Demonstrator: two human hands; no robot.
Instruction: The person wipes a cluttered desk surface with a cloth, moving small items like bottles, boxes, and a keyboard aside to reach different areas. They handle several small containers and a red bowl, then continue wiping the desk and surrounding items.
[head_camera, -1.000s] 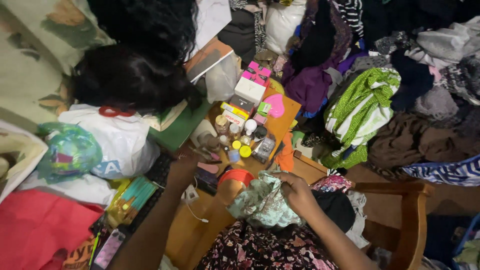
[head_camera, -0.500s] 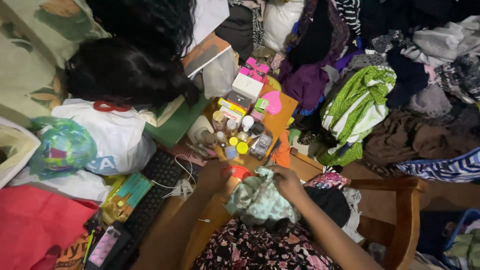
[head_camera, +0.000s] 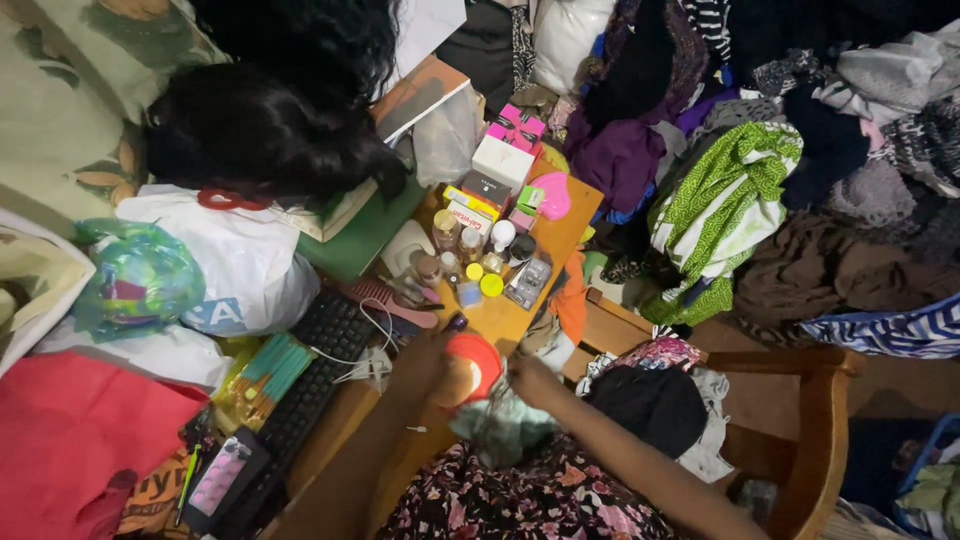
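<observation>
Left hand (head_camera: 425, 365) grips a round red lid (head_camera: 470, 368), steadying it; right hand (head_camera: 530, 382), at three o'clock, pinches a patterned cloth (head_camera: 500, 425) against it, over the counter (head_camera: 520, 310).

Both bare arms reach forward from the bottom and come close together in the middle. The left hand (head_camera: 425, 362) is curled, its fingers closed around something. The right hand (head_camera: 533, 380) sits just beside it, its fingers bent and pinching.
</observation>
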